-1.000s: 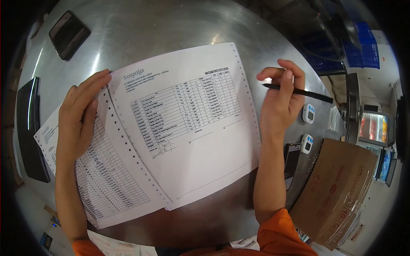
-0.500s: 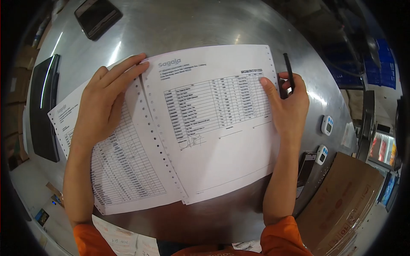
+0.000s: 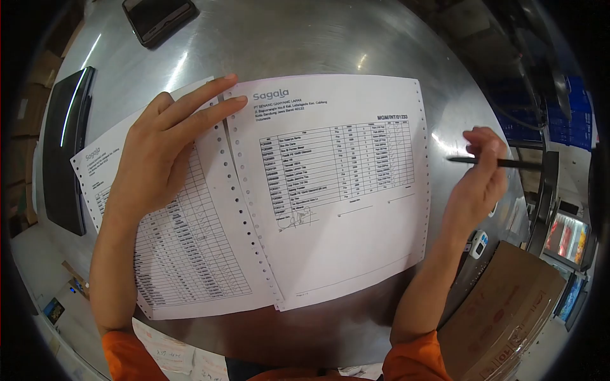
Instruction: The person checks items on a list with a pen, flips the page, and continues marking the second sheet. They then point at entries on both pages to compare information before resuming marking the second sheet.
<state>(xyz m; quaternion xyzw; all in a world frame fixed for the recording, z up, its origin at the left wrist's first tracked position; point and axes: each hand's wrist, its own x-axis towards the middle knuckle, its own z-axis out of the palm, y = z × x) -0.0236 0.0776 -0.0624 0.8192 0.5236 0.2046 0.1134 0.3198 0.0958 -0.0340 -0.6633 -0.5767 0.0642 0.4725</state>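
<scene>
Two printed paper sheets with punched edges lie side by side. The right sheet (image 3: 356, 247) carries a table headed "Sagala" and a signature below it. Tilted beside it, the left sheet (image 3: 206, 270) is partly covered by my left hand (image 3: 155, 152). That hand is open, its fingers stretched over the top of the left sheet to the border between the two. Off the right edge of the papers, my right hand (image 3: 480, 181) is closed around a black pen (image 3: 518, 163), which lies roughly level across the fingers.
The papers rest on a shiny metal table (image 3: 305, 41). A black device (image 3: 159, 19) sits at the far left, and a flat black object (image 3: 67, 152) along the left edge. A small white-and-blue device (image 3: 478, 244) and a cardboard piece (image 3: 502, 311) are at the lower right.
My right hand has left the right sheet's edge and moved outward to the right. The pen has swung from nearly upright to level. My left hand stays on the papers.
</scene>
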